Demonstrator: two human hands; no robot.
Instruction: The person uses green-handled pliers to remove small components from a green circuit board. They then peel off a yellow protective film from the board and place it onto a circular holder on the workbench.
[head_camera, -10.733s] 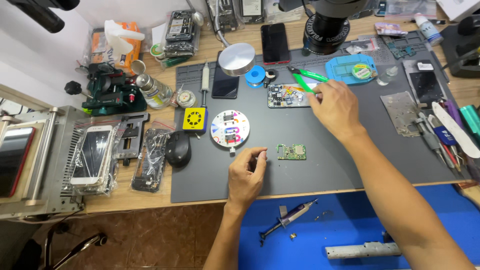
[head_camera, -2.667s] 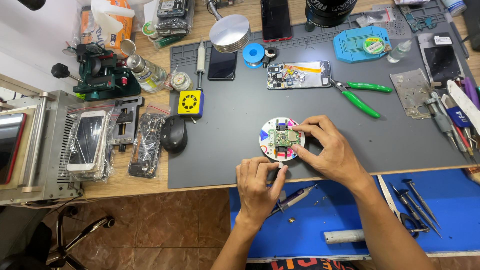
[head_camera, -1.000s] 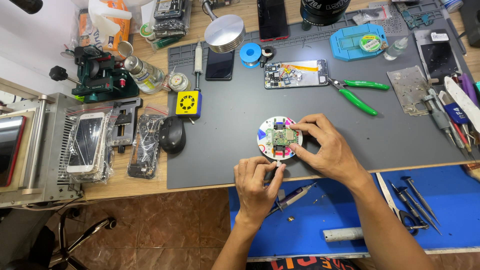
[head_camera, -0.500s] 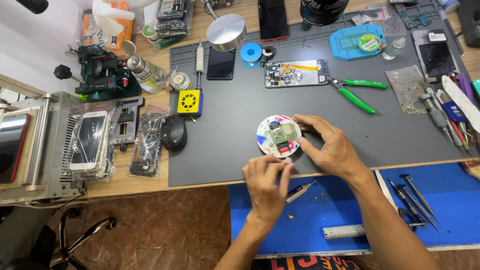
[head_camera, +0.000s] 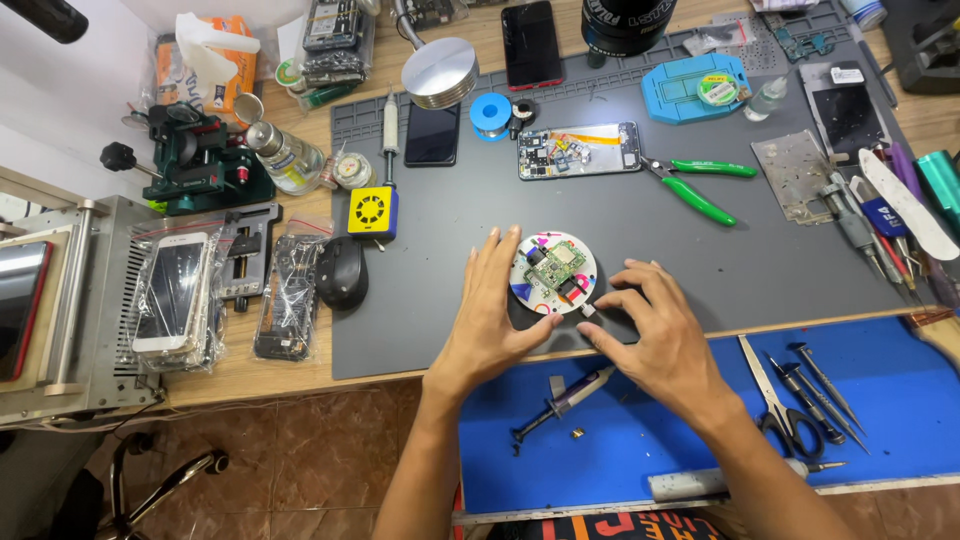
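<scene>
A round white fixture with coloured marks lies on the grey work mat and holds a small green circuit board. My left hand rests flat on the mat against the fixture's left side, fingers apart and holding nothing. My right hand sits at the fixture's lower right. Its thumb and index finger pinch a small silver knob on the fixture's edge.
A syringe, scissors and screwdrivers lie on the blue mat near me. Green pliers, an opened phone, a black phone, a yellow square device, a mouse and bagged phones lie around.
My left hand has left the mat's front edge near the syringe and moved up to the fixture's left side, opening flat. My right hand has slid to the fixture's lower right.
</scene>
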